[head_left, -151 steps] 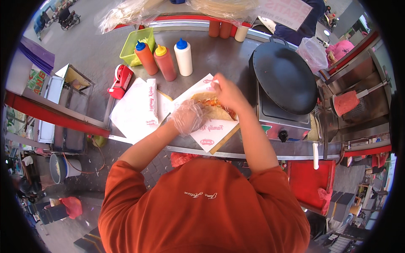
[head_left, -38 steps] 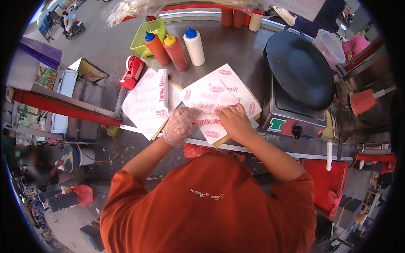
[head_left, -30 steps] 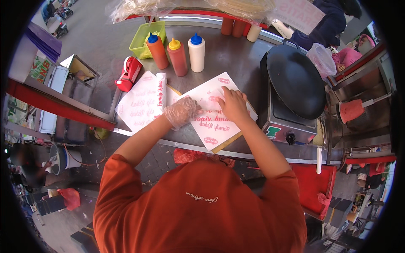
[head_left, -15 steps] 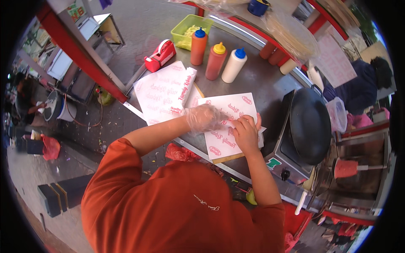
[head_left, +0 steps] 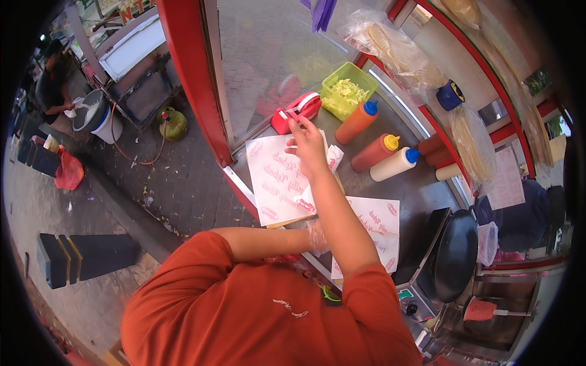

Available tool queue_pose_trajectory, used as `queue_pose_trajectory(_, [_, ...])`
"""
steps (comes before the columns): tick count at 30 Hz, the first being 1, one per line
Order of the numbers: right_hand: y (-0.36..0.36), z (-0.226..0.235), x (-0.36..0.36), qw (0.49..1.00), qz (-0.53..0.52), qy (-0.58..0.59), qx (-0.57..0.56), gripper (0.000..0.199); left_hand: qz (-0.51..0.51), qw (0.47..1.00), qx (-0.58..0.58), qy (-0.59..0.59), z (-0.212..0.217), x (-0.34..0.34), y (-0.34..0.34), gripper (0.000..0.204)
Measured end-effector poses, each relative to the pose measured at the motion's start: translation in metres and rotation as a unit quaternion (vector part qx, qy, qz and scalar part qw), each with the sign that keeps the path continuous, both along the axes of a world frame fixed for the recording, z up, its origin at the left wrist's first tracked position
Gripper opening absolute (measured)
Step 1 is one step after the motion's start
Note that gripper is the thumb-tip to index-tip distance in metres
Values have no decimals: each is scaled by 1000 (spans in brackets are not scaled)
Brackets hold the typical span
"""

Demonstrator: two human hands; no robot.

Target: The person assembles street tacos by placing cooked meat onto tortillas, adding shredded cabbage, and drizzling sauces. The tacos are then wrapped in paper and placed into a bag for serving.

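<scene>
My bare right hand (head_left: 307,146) reaches across to the front of a red tape dispenser (head_left: 310,106). Its fingertips are bent at the dispenser's front edge, pinching at the end of the tape. Below the right forearm, my left hand (head_left: 317,236) wears a clear plastic glove. Its fingers are hidden behind that forearm, beside a printed white paper sheet (head_left: 384,241). To the left of this sheet lies a stack of similar printed papers (head_left: 268,183), with a rolled paper wrap (head_left: 334,157) on its right side, partly covered by the right arm.
Behind the papers stand an orange sauce bottle (head_left: 356,124), a red one (head_left: 373,154) and a white one (head_left: 390,166). A green basket (head_left: 329,91) holds shredded vegetable. At right, a black pan (head_left: 456,256) sits on a stove. A red post (head_left: 195,79) rises at the left.
My right hand has left the printed sheet and reached to the tape dispenser. The left hand is now behind the right forearm. The whole view has swung to the left.
</scene>
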State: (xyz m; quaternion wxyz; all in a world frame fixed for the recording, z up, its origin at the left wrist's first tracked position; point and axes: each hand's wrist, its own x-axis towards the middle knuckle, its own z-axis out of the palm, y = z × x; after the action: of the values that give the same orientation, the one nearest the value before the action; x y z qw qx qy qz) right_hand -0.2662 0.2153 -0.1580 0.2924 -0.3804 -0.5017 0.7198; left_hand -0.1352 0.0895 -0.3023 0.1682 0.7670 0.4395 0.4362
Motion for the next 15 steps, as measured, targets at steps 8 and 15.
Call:
queue_pose_trajectory(8, [-13, -71, -108, 974, -224, 25, 29, 12, -26, 992, -86, 91, 5, -25, -33, 58])
queue_pose_trajectory(15, [-53, -51, 50, 902, -68, -113, 410, 19, -108, 986, 11, 125, 41, -19, -4, 67])
